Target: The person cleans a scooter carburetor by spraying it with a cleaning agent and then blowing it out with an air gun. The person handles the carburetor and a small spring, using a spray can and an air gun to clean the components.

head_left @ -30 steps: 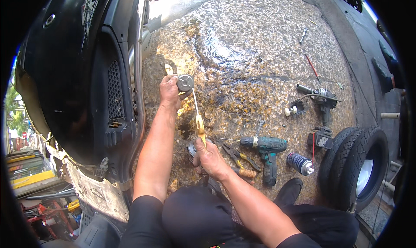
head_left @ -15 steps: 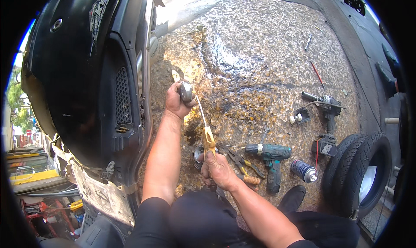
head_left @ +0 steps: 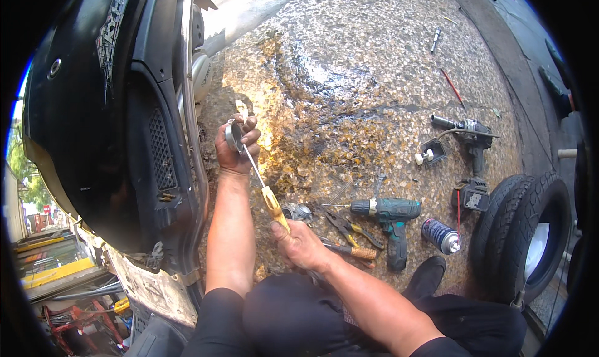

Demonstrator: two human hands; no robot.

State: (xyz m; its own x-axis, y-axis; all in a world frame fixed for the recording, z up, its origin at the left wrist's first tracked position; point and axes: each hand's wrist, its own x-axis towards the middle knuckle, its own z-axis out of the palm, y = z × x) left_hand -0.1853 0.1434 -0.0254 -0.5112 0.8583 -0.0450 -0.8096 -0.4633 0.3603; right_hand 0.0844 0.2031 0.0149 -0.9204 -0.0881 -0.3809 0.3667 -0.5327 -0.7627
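In my left hand (head_left: 235, 151) is a small round grey metal part (head_left: 233, 136), cup-like, with the fingers curled about it. My right hand (head_left: 301, 243) is closed on the yellow handle of what looks like an air blow gun (head_left: 272, 202). Its long thin metal tube slants up and left, the tip at or very near the metal part; whether they touch I cannot tell. Below and right of the tube, another grey metal part (head_left: 298, 211) lies on the pebbled ground, next to pliers (head_left: 344, 226) with yellow-and-black handles.
A black scooter body (head_left: 87, 132) stands along the left. Right of my hands lie a teal drill (head_left: 388, 210), an orange-handled tool (head_left: 357, 251), a spray can (head_left: 440, 235) and an impact wrench (head_left: 475, 151). Tyres (head_left: 541, 244) stand at the right. The ground (head_left: 349, 107) has a wet, oily patch.
Both hands have shifted left with the metal part and the blow gun. My left hand has turned the part, and the grey part on the ground now shows more fully.
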